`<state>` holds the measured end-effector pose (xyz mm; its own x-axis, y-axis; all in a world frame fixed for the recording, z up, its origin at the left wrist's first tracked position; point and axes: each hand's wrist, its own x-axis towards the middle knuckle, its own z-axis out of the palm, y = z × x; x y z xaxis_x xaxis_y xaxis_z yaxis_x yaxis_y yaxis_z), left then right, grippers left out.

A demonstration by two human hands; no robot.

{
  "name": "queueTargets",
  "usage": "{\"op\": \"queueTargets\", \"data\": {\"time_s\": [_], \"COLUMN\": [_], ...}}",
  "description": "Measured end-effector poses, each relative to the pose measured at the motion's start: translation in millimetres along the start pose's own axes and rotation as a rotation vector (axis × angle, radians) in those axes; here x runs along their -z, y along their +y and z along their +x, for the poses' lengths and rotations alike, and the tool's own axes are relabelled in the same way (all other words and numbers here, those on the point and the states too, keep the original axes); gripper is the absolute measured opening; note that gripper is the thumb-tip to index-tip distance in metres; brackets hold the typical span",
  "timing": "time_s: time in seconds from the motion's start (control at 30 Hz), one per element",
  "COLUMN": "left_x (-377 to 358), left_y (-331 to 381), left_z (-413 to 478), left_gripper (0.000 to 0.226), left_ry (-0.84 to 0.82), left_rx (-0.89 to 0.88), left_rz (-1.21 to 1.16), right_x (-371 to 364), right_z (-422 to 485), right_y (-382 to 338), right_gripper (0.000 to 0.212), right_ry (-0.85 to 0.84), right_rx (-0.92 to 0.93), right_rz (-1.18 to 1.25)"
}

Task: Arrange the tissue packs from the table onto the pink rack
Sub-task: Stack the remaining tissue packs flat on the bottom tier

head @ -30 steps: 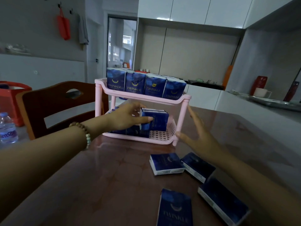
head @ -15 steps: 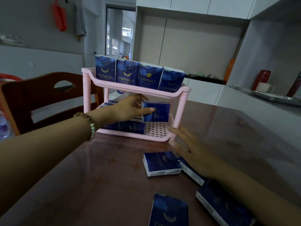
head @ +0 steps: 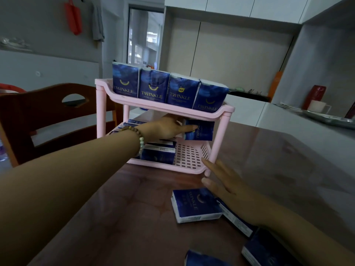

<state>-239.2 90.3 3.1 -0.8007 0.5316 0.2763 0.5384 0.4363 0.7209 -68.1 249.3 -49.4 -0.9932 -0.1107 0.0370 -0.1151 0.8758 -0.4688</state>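
**Pack in the air inside the lower tier**

Thumb across the front, the other fingers tucked behind: the left hand (head: pixel 167 129) is pinching a blue tissue pack (head: pixel 201 131). It holds the pack upright inside the pink rack (head: pixel 165 109), between the two shelves and above the lower grid, toward the rack's right end. A bead bracelet (head: pixel 141 140) sits on that wrist.

Over at the rack's front right leg, the right hand (head: pixel 224 181) has its fingers straight and spread, grasping nothing. The fingertips are just beside the foot of that leg, but whether they touch it I cannot tell.

Up on the rack's top shelf, four packs (head: pixel 153 87) stand in a row. On the lower shelf, left of the held pack, more packs (head: pixel 159 155) lie flat in a stack.

In front of the rack, on the brown table (head: pixel 115 217), a loose pack (head: pixel 196 205) lies flat just beside the right hand. Others are partly hidden under that wrist. A wooden chair (head: pixel 48 112) stands left of the rack.
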Motion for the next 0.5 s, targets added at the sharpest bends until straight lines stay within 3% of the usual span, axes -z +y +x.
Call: {"op": "queueTargets", "data": {"time_s": [0.2,0.37,0.5], "left_x": [-2,8,11], "left_y": [-14,-22,-20], "left_z": [10,20,25], "left_gripper": [0.052,0.052,0.049], "left_ry": [-0.103,-0.22,-0.231], "left_rx": [-0.004,0.098,0.073], "left_rz": [0.246,0.425,0.379], "right_x": [0,1,0], "right_z": [0,0,0], "right_y": [1,2,1], "right_gripper": [0.068,0.069,0.07], "right_ry": [-0.018,-0.022,-0.01], "right_rx": [-0.02,-0.019,-0.017], "right_rz": [-0.003,-0.008,-0.001]}}
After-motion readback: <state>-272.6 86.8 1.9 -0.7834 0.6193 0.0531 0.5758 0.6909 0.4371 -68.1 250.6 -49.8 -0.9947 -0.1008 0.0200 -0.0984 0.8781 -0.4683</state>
